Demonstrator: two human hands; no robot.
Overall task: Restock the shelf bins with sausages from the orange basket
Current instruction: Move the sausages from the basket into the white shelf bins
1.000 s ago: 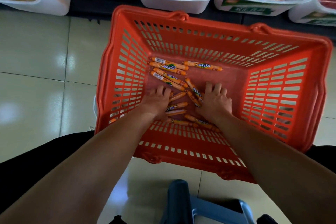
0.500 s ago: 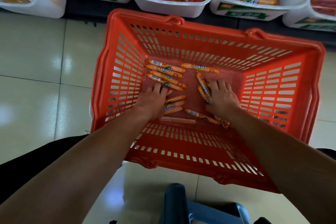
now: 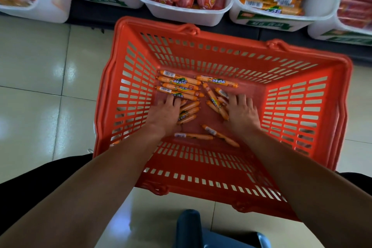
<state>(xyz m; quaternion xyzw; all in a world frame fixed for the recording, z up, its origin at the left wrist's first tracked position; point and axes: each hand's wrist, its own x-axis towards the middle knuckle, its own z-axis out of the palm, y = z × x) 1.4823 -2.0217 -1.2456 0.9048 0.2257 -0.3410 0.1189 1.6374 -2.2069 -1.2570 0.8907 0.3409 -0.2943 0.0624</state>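
The orange basket stands on the tiled floor below the shelf bins. Several small orange sausages lie on its bottom: a neat row at the back left, one sausage beside that row, and two loose sausages nearer me. My left hand is palm down with curled fingers closed over a few sausages that stick out to its right. My right hand lies flat with spread fingers, touching a small cluster of sausages on its left.
White bins line the shelf behind the basket: one with matching orange sausages at back right, one with thick red sausages in the middle, others at left and far right. A blue-grey stool is under me.
Both hands have slid farther into the basket and apart. The right hand pushed a few sausages toward the back. Two sausages now lie uncovered behind the hands.
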